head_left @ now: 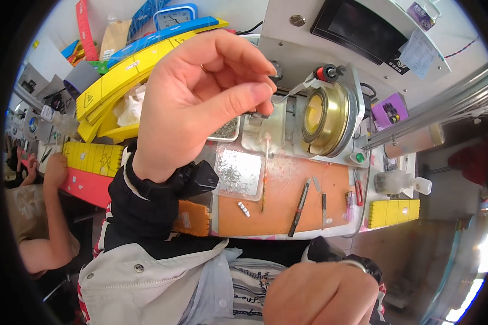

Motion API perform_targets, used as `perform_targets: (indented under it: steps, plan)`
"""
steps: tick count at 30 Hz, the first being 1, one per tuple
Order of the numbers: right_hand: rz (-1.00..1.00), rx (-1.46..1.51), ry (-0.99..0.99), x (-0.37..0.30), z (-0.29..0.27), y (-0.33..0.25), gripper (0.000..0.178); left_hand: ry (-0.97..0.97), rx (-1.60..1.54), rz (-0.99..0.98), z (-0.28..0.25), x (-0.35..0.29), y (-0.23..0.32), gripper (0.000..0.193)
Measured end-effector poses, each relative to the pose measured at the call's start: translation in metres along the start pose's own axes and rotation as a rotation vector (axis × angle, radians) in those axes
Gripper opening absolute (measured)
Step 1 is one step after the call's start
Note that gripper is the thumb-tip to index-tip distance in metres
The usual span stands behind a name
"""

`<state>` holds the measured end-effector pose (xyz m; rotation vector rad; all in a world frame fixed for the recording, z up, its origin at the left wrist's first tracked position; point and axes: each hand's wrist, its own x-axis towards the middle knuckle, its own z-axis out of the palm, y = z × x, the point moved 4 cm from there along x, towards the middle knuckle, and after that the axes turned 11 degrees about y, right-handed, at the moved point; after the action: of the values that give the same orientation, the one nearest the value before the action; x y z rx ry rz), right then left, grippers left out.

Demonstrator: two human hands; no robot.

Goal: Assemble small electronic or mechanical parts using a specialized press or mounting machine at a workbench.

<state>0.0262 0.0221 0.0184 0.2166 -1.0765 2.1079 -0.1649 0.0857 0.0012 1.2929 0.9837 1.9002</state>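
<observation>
A: Left hand (203,100) is raised high over the work mat (279,208), thumb and forefinger pinched together. Fingers curled, palm toward the camera.

B: Pinched on what?

A: Hard to say. A thin pale stick (266,162) runs down from just below the fingertips toward the middle of the mat, but the tips hide its upper end. I cannot tell if the hand grips it or only hovers above it.

B: And the right hand (322,295)?

A: Low, at the near edge of the bench, closed into a loose fist. Its lower part is cut off by the frame. Nothing shows in it; whether it encloses something small, no telling.

B: What lies on the mat?

A: An orange sheet. At its left rear corner a clear tray (238,172) of tiny metal bits, too small to make out singly. Another small tray (225,130) behind it is half hidden by the left palm. Near the front edge, a small white piece (244,209). Right of centre, dark slim tools (300,207) lie side by side, pointing away from the person.

B: Behind the mat?

A: A brass-coloured round drum (322,120) on a white machine, with a red-capped arm (322,73) above it. The dark screen (363,27) further back shows nothing legible.

B: Anyone else?

A: A second person's arm (46,216) at the far left, bent, mostly swallowed by the dark rim.
</observation>
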Motion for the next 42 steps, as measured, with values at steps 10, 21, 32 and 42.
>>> perform_targets:
  steps: [10,21,32,42]
  plan:
    - [0.169,0.067,-0.073,0.020,-0.036,0.024,0.031,0.100,-0.134,0.204,-0.036,0.008,-0.018,0.017]
    - [-0.085,0.039,-0.018,0.010,-0.020,0.030,0.014,0.044,0.090,0.026,-0.023,0.011,-0.009,0.016]
    - [-0.145,0.175,-0.113,0.027,-0.042,0.029,0.014,0.054,0.199,-0.020,-0.037,0.019,-0.024,0.019]
    - [0.353,0.001,1.083,0.011,-0.122,0.082,0.052,-0.014,0.262,-0.080,-0.028,0.025,-0.041,0.017]
